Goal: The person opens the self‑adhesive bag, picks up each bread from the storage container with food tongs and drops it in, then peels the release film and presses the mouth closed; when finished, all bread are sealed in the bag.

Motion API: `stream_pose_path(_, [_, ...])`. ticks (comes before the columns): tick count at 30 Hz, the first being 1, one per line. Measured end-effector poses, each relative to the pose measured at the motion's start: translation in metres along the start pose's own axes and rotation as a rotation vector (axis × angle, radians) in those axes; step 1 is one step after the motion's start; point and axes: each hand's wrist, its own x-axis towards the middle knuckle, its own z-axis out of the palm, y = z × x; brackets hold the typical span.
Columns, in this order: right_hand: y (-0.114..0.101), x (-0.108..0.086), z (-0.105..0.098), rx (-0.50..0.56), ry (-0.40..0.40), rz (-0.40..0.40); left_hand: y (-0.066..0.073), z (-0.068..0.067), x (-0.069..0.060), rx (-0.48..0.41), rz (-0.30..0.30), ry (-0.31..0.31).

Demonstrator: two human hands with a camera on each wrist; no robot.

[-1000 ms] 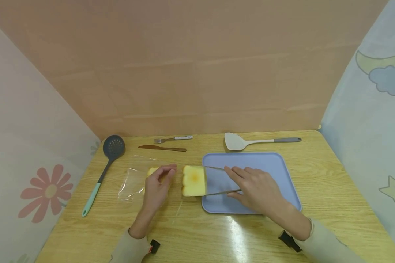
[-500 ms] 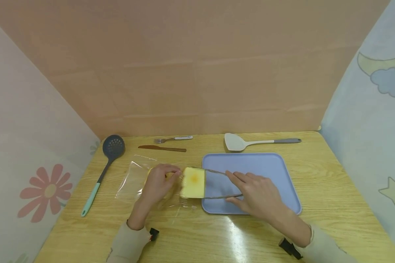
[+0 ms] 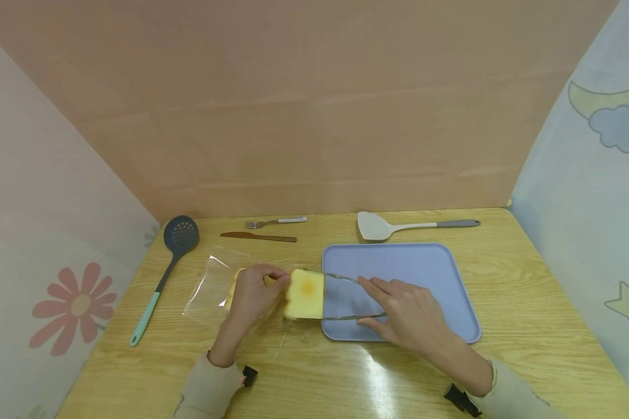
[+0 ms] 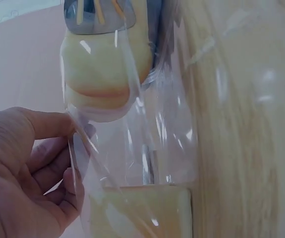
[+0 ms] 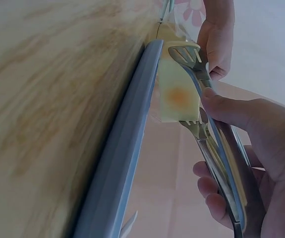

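My right hand (image 3: 411,314) grips metal tongs (image 3: 353,317), whose slotted ends stand at two sides of a bread slice (image 3: 305,295) by the tray's left edge. In the right wrist view the tongs (image 5: 236,168) reach the slice (image 5: 179,96). My left hand (image 3: 251,297) pinches the edge of a clear plastic bag just left of that slice. In the left wrist view, thumb and fingers of the left hand (image 4: 33,163) hold the film (image 4: 172,134), with another slice (image 4: 142,213) inside the bag. That second bread is partly hidden behind the left hand in the head view.
A blue tray (image 3: 398,262) lies under the right hand and tongs. Behind it is a white spatula (image 3: 374,226). A fork (image 3: 290,219) and a brown knife (image 3: 259,236) lie at the back, and a slotted ladle (image 3: 180,235) at the far left.
My left hand has moved right and now pinches the bag near the slice. The slice and the tongs have shifted slightly left and toward the front edge.
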Motion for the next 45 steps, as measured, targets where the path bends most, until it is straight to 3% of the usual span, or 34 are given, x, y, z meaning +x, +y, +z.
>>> stream_pose_path(9, [0.001, -0.001, -0.002, 0.002, -0.016, -0.003, -0.003, 0.004, 0.002, -0.032, 0.051, 0.143])
stream_pose_path(12, [0.001, 0.001, -0.002, 0.007, -0.049, 0.01, -0.002, 0.002, 0.002, -0.038, 0.068, 0.122])
stream_pose_path(19, [-0.003, 0.009, -0.003, 0.066, -0.15, 0.112, -0.002, -0.002, 0.001, 0.007, 0.085, -0.004])
stream_pose_path(24, [-0.01, 0.01, 0.001, 0.094, -0.165, 0.152, -0.005, -0.001, 0.003, 0.005, 0.094, 0.016])
stream_pose_path(33, [-0.013, 0.009, 0.012, 0.054, -0.094, 0.034, -0.002, 0.002, 0.003, -0.027, 0.144, 0.082])
stream_pose_path(39, [-0.014, 0.012, 0.019, 0.075, -0.145, 0.048, -0.003, -0.001, 0.003, -0.031, 0.134, 0.092])
stream_pose_path(45, [-0.01, 0.009, 0.016, 0.064, -0.196, 0.069, -0.007, -0.003, 0.002, -0.033, 0.128, 0.061])
